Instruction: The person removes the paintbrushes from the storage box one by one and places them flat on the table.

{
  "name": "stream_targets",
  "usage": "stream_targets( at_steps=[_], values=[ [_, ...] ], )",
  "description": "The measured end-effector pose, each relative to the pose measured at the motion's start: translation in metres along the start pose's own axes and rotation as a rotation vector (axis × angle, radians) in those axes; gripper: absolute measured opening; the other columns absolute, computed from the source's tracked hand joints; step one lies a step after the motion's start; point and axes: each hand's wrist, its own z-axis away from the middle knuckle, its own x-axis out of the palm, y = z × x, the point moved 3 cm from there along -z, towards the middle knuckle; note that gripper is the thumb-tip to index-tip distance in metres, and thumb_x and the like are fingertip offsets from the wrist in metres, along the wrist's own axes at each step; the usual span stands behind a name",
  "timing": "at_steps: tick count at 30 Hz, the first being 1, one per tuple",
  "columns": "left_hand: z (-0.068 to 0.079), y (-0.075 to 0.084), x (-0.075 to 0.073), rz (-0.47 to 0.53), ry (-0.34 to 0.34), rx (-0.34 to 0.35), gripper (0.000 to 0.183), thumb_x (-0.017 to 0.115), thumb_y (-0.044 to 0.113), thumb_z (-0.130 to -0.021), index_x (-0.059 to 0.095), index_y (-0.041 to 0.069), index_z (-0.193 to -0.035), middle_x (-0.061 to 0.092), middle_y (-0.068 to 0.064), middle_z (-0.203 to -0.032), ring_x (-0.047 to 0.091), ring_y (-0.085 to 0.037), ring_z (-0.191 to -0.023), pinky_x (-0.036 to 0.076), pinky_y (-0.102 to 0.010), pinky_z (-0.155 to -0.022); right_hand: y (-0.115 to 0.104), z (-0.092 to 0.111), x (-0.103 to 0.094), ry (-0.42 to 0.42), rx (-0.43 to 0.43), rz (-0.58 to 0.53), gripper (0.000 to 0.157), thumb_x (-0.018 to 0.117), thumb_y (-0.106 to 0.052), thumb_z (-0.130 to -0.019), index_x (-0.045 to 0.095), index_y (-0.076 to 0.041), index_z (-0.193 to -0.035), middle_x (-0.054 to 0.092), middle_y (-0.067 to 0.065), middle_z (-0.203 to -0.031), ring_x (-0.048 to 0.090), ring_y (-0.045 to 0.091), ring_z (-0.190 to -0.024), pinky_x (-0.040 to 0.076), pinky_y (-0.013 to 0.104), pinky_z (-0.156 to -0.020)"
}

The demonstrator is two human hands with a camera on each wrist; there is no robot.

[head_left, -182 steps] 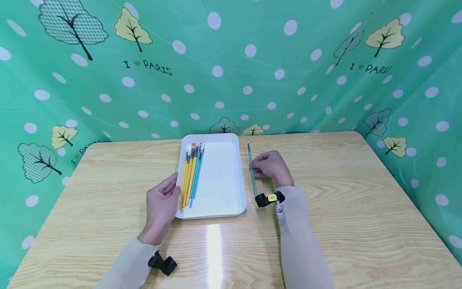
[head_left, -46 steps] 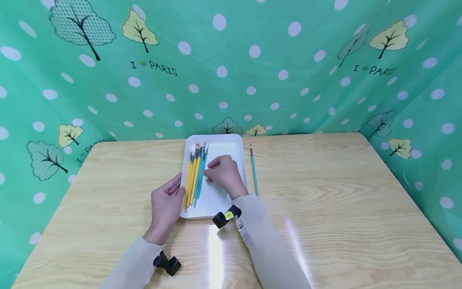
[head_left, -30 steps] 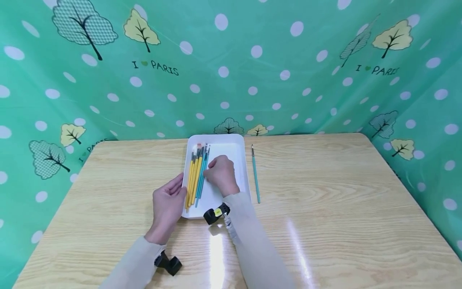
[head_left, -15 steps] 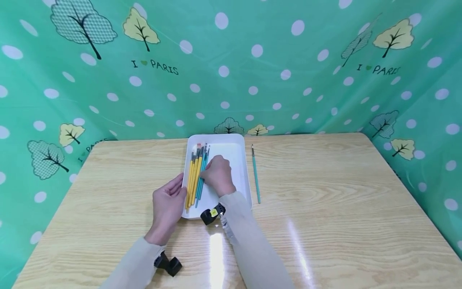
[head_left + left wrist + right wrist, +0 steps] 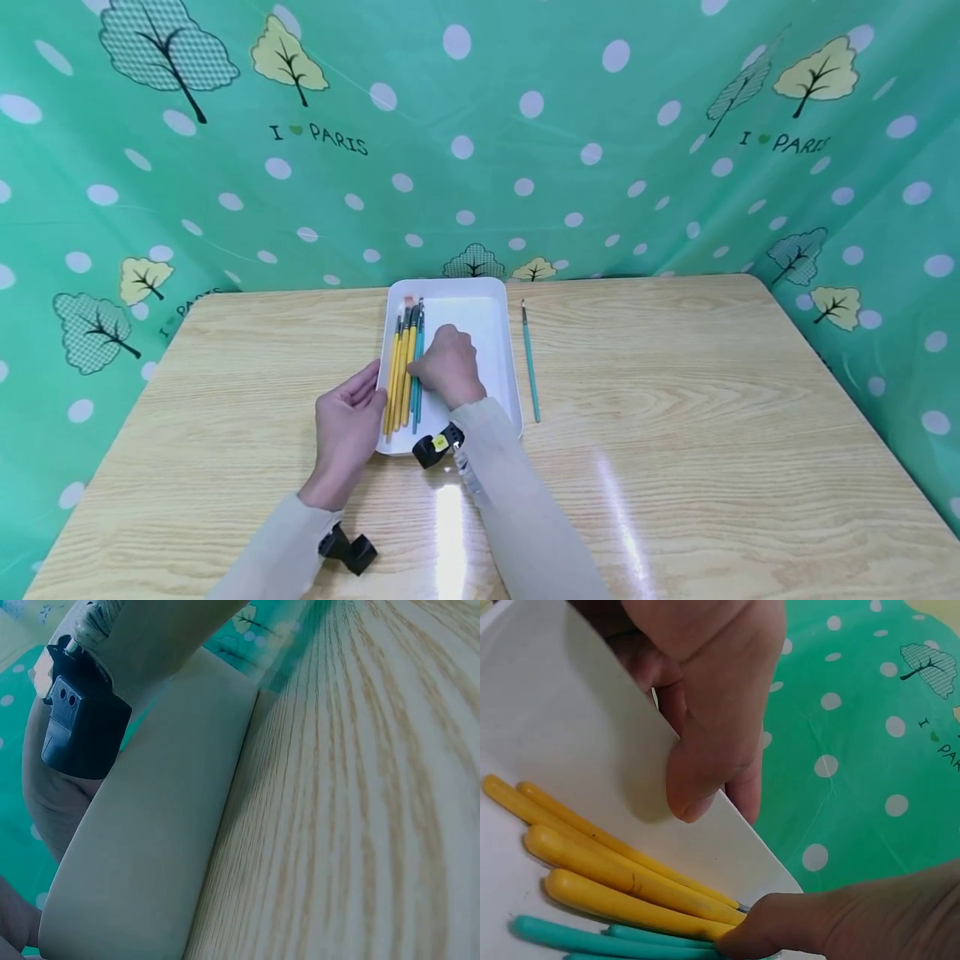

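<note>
My left hand (image 5: 348,425) grips the left wall of a shallow white tray (image 5: 487,317); in the right wrist view the left thumb (image 5: 694,780) lies inside the wall, other fingers outside. Several yellow paintbrushes (image 5: 397,375) and teal paintbrushes (image 5: 416,408) lie lengthwise along that side, bristles at the far end. Over the brushes is my right hand (image 5: 447,358). Its thumb (image 5: 780,926) touches them where teal meets yellow; its other fingers are hidden, so a pinch cannot be told from a push. The left wrist view mostly shows the tray's outer wall (image 5: 157,810).
One teal paintbrush (image 5: 530,367) lies on the wooden table (image 5: 675,400), just right of the tray. A green patterned curtain (image 5: 480,150) hangs behind the table. Each wrist wears a small black camera (image 5: 348,550).
My right hand has left the loose teal paintbrush right of the tray and come into the tray. Just now it shifts left, and the teal paintbrushes slide and straighten against the yellow ones. Left hand stays.
</note>
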Motion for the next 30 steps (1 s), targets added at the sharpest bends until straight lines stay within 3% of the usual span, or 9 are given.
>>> stream_targets(
  at_steps=[7, 16, 30],
  values=[
    [0.0, 0.0, 0.001, -0.03, 0.006, -0.003, 0.046, 0.054, 0.006, -0.103, 0.052, 0.011, -0.148, 0.054, -0.015, -0.152, 0.057, -0.026, -0.135, 0.052, -0.021, -0.1, 0.001, 0.002, 0.001, 0.009, 0.015, 0.044, 0.03, 0.085, -0.017, -0.082, 0.064, -0.004, -0.098, 0.067, 0.01, -0.077, 0.067, 0.02, -0.059, 0.054, 0.025, -0.043],
    [0.0, 0.001, 0.0, -0.025, 0.003, -0.005, 0.047, 0.055, 0.006, -0.102, 0.051, 0.011, -0.148, 0.053, -0.016, -0.152, 0.057, -0.026, -0.136, 0.053, -0.02, -0.1, 0.006, 0.0, -0.004, -0.031, 0.008, -0.008, 0.032, 0.081, -0.024, -0.085, 0.063, -0.003, -0.101, 0.068, 0.009, -0.078, 0.067, 0.018, -0.061, 0.055, 0.025, -0.046],
    [0.001, 0.001, -0.001, -0.013, 0.002, -0.007, 0.046, 0.053, 0.006, -0.103, 0.051, 0.01, -0.149, 0.053, -0.016, -0.152, 0.058, -0.024, -0.135, 0.053, -0.019, -0.099, 0.01, -0.004, -0.021, -0.083, 0.002, -0.095, 0.017, 0.076, -0.021, -0.091, 0.066, -0.009, -0.089, 0.07, 0.006, -0.081, 0.068, 0.016, -0.066, 0.054, 0.023, -0.055]
  ],
)
